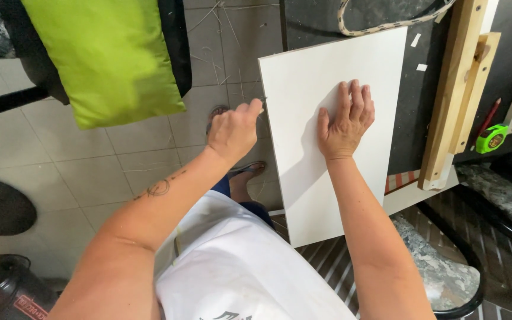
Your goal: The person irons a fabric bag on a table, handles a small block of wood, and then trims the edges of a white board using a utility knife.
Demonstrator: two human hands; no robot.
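Note:
A white rectangular board (303, 83) lies on a dark work surface, its left part jutting past the surface's edge over the tiled floor. My right hand (345, 121) lies flat on the board's middle, fingers together and pointing away from me. My left hand (234, 131) is at the board's left edge, fingers curled and pinched as if on something small and thin; what it holds cannot be made out.
Wooden strips (457, 101) lie right of the board, with a green tape measure (492, 138) and a red pencil (489, 117) beyond them. A lime-green cushion (108, 56) hangs at upper left. A patterned strap (386, 22) curls above the board. A black bucket (7, 290) stands at bottom left.

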